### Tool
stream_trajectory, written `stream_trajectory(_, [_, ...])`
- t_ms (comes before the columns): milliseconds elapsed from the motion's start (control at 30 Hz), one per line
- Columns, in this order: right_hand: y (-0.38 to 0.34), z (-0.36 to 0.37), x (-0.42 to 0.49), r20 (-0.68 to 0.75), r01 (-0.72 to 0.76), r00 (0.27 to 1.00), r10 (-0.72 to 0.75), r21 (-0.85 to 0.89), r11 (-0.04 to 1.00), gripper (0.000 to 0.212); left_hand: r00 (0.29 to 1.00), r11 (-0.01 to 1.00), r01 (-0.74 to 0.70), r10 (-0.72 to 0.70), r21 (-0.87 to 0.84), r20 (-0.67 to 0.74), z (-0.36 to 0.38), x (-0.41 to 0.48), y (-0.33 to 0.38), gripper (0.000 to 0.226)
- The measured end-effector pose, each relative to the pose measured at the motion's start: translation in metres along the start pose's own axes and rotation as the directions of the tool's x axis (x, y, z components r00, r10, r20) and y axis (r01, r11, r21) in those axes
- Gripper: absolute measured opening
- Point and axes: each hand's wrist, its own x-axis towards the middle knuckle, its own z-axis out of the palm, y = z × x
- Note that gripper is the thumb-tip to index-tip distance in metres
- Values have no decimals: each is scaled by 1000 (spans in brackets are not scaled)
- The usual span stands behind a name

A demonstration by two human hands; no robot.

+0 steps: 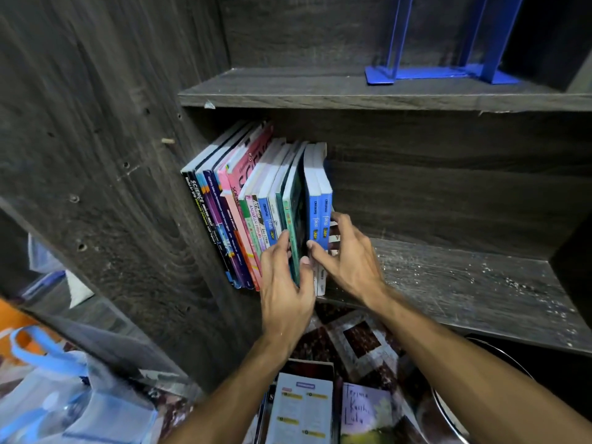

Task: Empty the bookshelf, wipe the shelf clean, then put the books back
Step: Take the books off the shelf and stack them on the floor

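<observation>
Head view, dark wood-grain bookshelf. A row of books stands at the left end of the middle shelf, leaning left against the side panel. Spines seen: black "SCIENCE", purple, pink "SCIENCE", several thin white and blue ones, a green book, then two blue "Fokus" books at the right end of the row.

Left hand: closed around the lower edge of the green book, thumb on its left side, fingers wrapped to its right. The book stands upright in the row, bottom edge at the shelf's front lip.

Right hand: fingers bent around the two blue "Fokus" books, thumb touching their spines, fingertips on the far right cover. A gap shows between the green book and the blue pair.

Rest of the middle shelf to the right is bare board with pale specks and dust. Upper shelf carries a blue metal bookend, upright.

Below the shelf, on the patterned floor: a stack of books lying flat, the top one showing a pale cover with yellow labels; beside it a book with handwritten lettering. Lower left: a light blue bag. Lower right: the rim of a round metal container, partly cut off.
</observation>
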Motion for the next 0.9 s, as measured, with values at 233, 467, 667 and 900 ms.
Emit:
stream_trajectory(233, [6,-9,-5,-40,-35,999,36,5,999,39,987,983,-160,161,93,-3,14,1,11,56])
stream_trajectory(467, [9,-10,-6,-30,-21,999,22,15,1000,36,987,966,-151,161,208,-29,28,-1,19,59])
stream_trajectory(667, [4,-11,-9,0,-31,1000,31,91,995,41,982,981,-190,190,34,14,26,10,25,65])
stream_trajectory(900, [21,-3,-15,123,24,992,-34,87,996,56,969,954,-190,144,232,203,27,40,37,52])
